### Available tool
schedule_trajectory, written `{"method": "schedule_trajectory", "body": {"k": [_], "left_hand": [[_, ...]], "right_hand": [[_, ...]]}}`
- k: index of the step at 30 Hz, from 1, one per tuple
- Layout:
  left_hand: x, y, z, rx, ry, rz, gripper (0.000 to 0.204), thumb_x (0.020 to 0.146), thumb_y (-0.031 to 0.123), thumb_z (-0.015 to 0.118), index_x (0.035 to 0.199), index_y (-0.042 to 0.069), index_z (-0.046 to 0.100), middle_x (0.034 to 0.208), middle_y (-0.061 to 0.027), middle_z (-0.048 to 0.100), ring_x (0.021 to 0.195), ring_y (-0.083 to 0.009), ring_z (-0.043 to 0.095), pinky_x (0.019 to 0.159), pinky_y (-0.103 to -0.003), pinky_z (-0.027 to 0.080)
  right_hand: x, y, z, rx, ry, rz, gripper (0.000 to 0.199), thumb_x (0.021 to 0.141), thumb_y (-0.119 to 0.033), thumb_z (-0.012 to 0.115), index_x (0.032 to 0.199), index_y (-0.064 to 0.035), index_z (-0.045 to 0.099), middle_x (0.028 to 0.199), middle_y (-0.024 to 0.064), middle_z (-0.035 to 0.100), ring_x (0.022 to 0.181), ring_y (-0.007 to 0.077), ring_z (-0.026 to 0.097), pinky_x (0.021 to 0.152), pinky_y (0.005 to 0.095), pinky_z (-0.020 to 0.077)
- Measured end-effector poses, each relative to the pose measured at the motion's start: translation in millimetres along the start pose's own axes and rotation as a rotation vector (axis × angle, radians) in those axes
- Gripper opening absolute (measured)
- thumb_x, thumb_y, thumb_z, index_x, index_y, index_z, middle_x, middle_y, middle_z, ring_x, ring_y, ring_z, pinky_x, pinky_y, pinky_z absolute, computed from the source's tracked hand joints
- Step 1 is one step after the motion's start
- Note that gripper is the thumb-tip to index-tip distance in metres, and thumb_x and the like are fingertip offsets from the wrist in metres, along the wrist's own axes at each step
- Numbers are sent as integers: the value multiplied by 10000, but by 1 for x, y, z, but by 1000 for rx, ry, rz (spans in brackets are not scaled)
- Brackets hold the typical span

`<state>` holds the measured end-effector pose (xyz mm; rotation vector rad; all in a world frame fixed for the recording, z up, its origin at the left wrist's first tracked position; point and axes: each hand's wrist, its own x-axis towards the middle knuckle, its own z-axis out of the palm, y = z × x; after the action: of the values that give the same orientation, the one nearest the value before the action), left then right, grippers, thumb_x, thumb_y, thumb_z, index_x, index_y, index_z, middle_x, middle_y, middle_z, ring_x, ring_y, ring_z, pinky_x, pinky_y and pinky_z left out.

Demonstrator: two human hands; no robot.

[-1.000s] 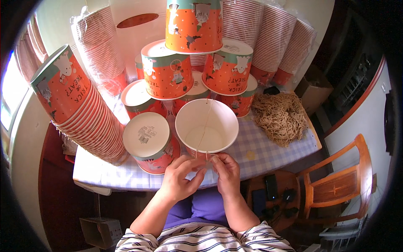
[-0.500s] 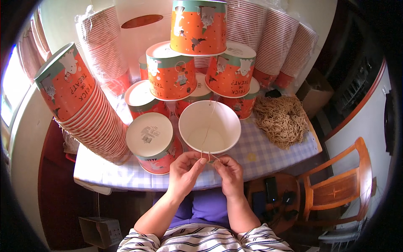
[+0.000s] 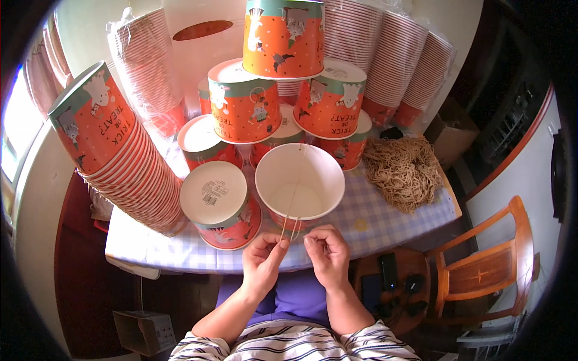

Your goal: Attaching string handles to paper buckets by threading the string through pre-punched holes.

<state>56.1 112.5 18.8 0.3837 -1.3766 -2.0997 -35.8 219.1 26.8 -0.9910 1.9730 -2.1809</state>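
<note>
A paper bucket (image 3: 289, 174) with a white inside stands mouth up at the table's front. A thin tan string (image 3: 284, 227) runs from its far rim across the opening and over the near rim. My left hand (image 3: 262, 257) is closed, pinching the string between thumb and fingertips just in front of the bucket. A small loop of string hangs at the near rim between my hands. My right hand (image 3: 328, 256) is a little to the right, fingers curled and thumb against the index finger. Whether a string end is in that pinch is too small to make out.
An upturned orange bucket (image 3: 214, 186) stands left of the open one. Behind rises a pyramid of upturned buckets (image 3: 283, 45). A tall nested stack (image 3: 129, 168) leans at left. Tan strings (image 3: 403, 171) lie heaped at right. Wrapped bucket stacks (image 3: 397, 60) stand behind; a wooden chair (image 3: 481, 271) is at right.
My hands have come apart slightly and moved down toward me. My left hand has drawn the string down past the near rim; my right hand has moved off the string loop.
</note>
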Motion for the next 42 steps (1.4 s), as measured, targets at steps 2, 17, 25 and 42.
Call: {"method": "schedule_trajectory", "body": {"k": [2, 17, 25, 42], "left_hand": [[-3, -3, 0, -15, 13, 23, 63, 891, 47, 607, 926, 1, 581, 805, 23, 577, 713, -27, 481, 636, -169, 386], [-7, -5, -7, 176, -10, 81, 81, 872, 47, 618, 885, -32, 635, 839, -42, 602, 751, -76, 533, 674, -207, 427], [-4, -6, -5, 270, 3, 146, 86, 846, 56, 638, 832, -27, 624, 763, -29, 598, 689, -77, 532, 634, -214, 430], [0, -6, -23, 548, 30, 275, 44, 778, -5, 616, 793, 2, 575, 748, -51, 564, 626, -104, 501, 583, -236, 409]], "right_hand": [[-1, -2, 1, -55, -65, 6, 31, 826, -20, 639, 827, -18, 609, 831, 17, 560, 638, 53, 441, 576, 196, 360], [-8, 12, 9, 191, -193, 162, 91, 823, -22, 666, 907, -2, 637, 929, 50, 592, 871, 120, 563, 787, 239, 444], [-8, 15, 16, 244, -117, 104, 76, 845, -80, 661, 890, -29, 627, 886, 9, 596, 716, 56, 519, 616, 192, 416], [14, -9, 17, 760, 3, 589, 154, 912, -204, 587, 918, -50, 587, 771, 100, 646, 458, 58, 417, 432, 209, 329]]}}
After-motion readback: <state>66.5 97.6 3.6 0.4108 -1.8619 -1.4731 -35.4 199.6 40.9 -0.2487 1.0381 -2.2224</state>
